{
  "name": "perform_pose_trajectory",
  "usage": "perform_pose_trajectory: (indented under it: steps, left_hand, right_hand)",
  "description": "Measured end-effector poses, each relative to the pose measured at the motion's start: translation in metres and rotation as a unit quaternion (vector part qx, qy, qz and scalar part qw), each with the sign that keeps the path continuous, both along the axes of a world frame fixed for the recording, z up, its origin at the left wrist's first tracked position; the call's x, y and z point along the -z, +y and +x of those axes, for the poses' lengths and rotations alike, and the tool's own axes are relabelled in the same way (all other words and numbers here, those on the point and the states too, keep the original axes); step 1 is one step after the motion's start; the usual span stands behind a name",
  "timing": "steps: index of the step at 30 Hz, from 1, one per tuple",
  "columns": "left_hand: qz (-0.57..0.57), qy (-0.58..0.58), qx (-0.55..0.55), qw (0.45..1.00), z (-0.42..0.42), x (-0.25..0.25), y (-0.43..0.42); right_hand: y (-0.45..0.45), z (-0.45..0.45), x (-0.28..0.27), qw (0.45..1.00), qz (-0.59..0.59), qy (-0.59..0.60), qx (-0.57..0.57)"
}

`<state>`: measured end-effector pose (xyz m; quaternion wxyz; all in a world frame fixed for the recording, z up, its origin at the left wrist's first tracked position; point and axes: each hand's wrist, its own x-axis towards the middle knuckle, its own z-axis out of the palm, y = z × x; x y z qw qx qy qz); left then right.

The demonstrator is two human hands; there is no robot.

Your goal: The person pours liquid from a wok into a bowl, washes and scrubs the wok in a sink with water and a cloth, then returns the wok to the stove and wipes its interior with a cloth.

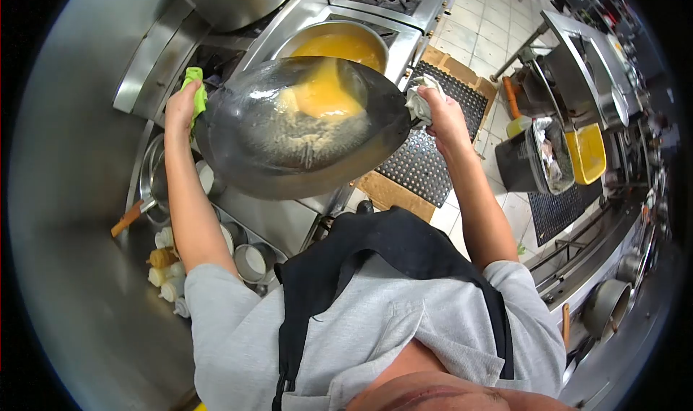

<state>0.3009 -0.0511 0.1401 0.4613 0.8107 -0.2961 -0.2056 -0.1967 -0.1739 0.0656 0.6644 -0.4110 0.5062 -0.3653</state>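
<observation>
Left hand (182, 111) closed round a bright green folded cloth (195, 89) at one end of a wide, deep, dark metal wok (281, 178); the right hand (446, 118) gripped a crumpled white cloth (419, 102) at the other. The wok was raised between them, its bowl smooth and shiny, with glossy yellow liquid (328, 97) pooled beside a pale, grainy patch. The step in hand looked like steadying or tipping the wok; any move from there called for two firm, even grips, as the liquid looked loose enough to slop.

Along the left edge of the steel tabletop (268, 219) stood soft plastic squeeze bottles (167, 274), with a round metal canister (254, 261) closer to the right edge. Just beyond the wok, a broad, round steel pot (328, 27) of orange-yellow liquid sat near the right edge of the steel stove (404, 42).
</observation>
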Motion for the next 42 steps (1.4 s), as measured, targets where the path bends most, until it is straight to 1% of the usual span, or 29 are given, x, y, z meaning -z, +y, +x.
perform_pose_trajectory:
  steps: [2,4,6,8,9,10,12,13,19,20,21,24,25,26,28,29,30,32,34,36,37,38,40,42]
  left_hand:
    - [-0.008,-0.002,0.022,1.0,0.001,0.0,-0.009]
    - [-0.064,0.025,0.03,0.997,-0.003,-0.002,-0.02]
    - [-0.063,0.017,0.041,0.997,-0.009,-0.011,-0.034]
    - [-0.111,0.013,0.047,0.993,-0.023,-0.02,-0.053]
    - [-0.124,0.028,0.055,0.99,-0.037,-0.028,-0.062]
    - [-0.123,0.029,0.063,0.99,-0.044,-0.031,-0.074]
    - [-0.143,0.038,0.092,0.985,-0.063,-0.038,-0.097]
    - [-0.152,0.037,0.095,0.983,-0.079,-0.039,-0.108]
    - [-0.159,0.06,0.132,0.977,-0.179,-0.033,-0.193]
    - [-0.153,0.072,0.134,0.976,-0.2,-0.025,-0.21]
    - [-0.141,0.087,0.146,0.975,-0.215,-0.016,-0.228]
    - [-0.102,0.102,0.189,0.971,-0.269,0.02,-0.282]
    - [-0.11,0.111,0.205,0.966,-0.294,0.03,-0.297]
    - [-0.103,0.117,0.225,0.962,-0.318,0.04,-0.313]
    - [-0.072,0.113,0.231,0.964,-0.363,0.062,-0.34]
    - [-0.053,0.119,0.253,0.959,-0.377,0.074,-0.353]
    - [-0.045,0.122,0.277,0.952,-0.4,0.087,-0.367]
    - [-0.063,0.1,0.326,0.938,-0.443,0.105,-0.396]
    - [-0.054,0.128,0.355,0.925,-0.489,0.125,-0.426]
    - [-0.033,0.096,0.381,0.919,-0.525,0.141,-0.45]
    - [-0.022,0.109,0.384,0.917,-0.553,0.148,-0.466]
    - [-0.006,0.101,0.391,0.915,-0.577,0.154,-0.477]
    - [0.031,0.089,0.422,0.902,-0.616,0.179,-0.513]
    - [0.045,0.103,0.444,0.889,-0.655,0.21,-0.543]
  right_hand:
    - [-0.003,-0.002,-0.003,1.0,-0.008,0.01,0.012]
    - [0.0,0.002,-0.016,0.998,-0.052,-0.017,0.034]
    - [-0.012,-0.006,-0.015,0.997,-0.052,-0.01,0.048]
    - [-0.029,-0.018,-0.016,0.994,-0.089,0.004,0.06]
    - [-0.039,-0.025,-0.016,0.992,-0.105,-0.028,0.071]
    - [-0.046,-0.036,-0.019,0.991,-0.105,-0.028,0.079]
    - [-0.061,-0.061,-0.029,0.985,-0.148,-0.018,0.086]
    - [-0.075,-0.074,-0.023,0.98,-0.169,-0.039,0.093]
    - [-0.121,-0.18,-0.039,0.973,-0.181,-0.057,0.133]
    - [-0.124,-0.201,-0.041,0.971,-0.182,-0.059,0.146]
    - [-0.129,-0.221,-0.037,0.967,-0.191,-0.038,0.166]
    - [-0.144,-0.286,-0.013,0.961,-0.199,-0.013,0.193]
    - [-0.146,-0.306,-0.006,0.958,-0.19,-0.036,0.21]
    - [-0.144,-0.327,-0.001,0.958,-0.187,-0.018,0.219]
    - [-0.14,-0.365,0.014,0.954,-0.172,0.0,0.247]
    - [-0.13,-0.381,0.018,0.952,-0.157,-0.007,0.264]
    - [-0.128,-0.399,0.03,0.95,-0.152,0.0,0.274]
    - [-0.127,-0.433,0.067,0.943,-0.132,-0.03,0.305]
    - [-0.121,-0.463,0.087,0.936,-0.114,-0.007,0.334]
    - [-0.111,-0.488,0.113,0.922,-0.068,-0.002,0.381]
    - [-0.114,-0.5,0.123,0.917,-0.061,-0.032,0.393]
    - [-0.115,-0.513,0.133,0.915,-0.057,-0.032,0.399]
    - [-0.116,-0.533,0.143,0.895,-0.004,-0.016,0.445]
    - [-0.123,-0.556,0.163,0.882,-0.002,0.012,0.471]
